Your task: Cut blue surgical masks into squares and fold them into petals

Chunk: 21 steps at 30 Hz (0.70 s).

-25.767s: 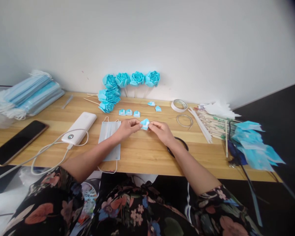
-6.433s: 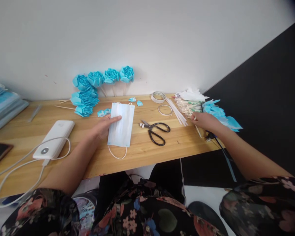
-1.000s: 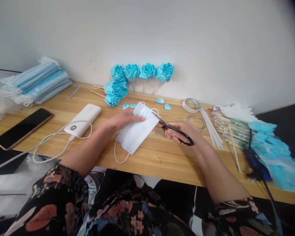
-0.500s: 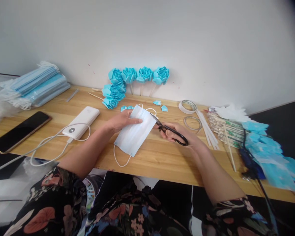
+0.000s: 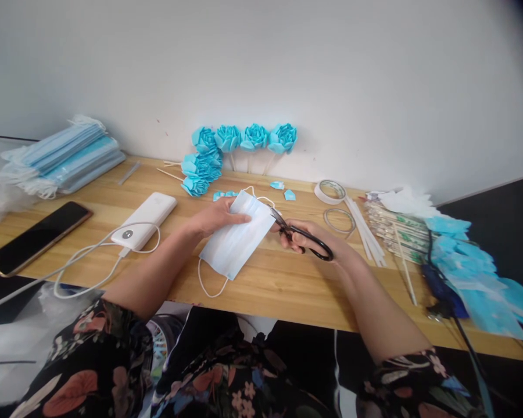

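Note:
My left hand (image 5: 215, 217) grips the far edge of a pale blue face mask (image 5: 236, 241) and holds it tilted above the wooden table (image 5: 270, 284). One white ear loop hangs from its near end. My right hand (image 5: 309, 235) is closed around the black handles of a pair of scissors (image 5: 303, 235). The blades point left and meet the mask's upper right corner.
Blue mask flowers on sticks (image 5: 239, 142) lean against the wall, with small folded blue pieces (image 5: 283, 190) before them. A white power bank (image 5: 146, 217) with cable, a phone (image 5: 35, 237) and a stack of masks (image 5: 63, 159) lie left. Tape rolls (image 5: 330, 190), wrapped sticks (image 5: 392, 229) and blue scraps (image 5: 479, 267) lie right.
The mask and scissors stay joined at the mask's corner, and both hands keep their grip. The view has shifted slightly, and both hands have drifted a little to the left.

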Tool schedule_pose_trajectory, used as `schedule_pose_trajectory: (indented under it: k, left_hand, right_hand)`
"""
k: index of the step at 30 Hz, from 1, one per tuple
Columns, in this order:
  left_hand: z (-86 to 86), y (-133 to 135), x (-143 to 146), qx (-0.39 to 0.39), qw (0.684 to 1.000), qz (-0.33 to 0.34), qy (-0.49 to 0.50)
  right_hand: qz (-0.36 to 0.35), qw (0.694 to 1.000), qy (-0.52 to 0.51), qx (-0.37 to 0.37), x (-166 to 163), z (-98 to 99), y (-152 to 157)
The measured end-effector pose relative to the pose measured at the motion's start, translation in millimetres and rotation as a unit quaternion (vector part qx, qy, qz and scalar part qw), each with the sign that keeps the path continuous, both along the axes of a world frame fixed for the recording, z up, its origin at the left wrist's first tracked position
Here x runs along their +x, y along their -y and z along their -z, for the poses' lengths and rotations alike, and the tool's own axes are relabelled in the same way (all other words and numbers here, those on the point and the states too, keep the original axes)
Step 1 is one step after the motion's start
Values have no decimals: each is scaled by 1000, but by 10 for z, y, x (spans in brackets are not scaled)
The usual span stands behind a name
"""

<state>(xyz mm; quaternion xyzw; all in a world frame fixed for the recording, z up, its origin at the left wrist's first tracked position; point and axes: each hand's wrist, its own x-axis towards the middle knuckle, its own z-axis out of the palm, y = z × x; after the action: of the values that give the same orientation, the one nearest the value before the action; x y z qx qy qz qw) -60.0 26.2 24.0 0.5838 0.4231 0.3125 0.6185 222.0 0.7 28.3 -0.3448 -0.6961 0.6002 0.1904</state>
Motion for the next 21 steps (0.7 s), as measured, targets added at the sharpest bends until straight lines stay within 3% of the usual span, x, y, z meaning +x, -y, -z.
schedule_pose_trajectory:
  k: [12, 21]
  left_hand:
    - [-1, -3, -5, 10, 1000, 3, -20]
    - [22, -15, -5, 20, 999, 5, -44]
  right_hand:
    - [22, 999, 18, -19, -36, -42, 13]
    - [20, 999, 10, -25, -30, 124, -43]
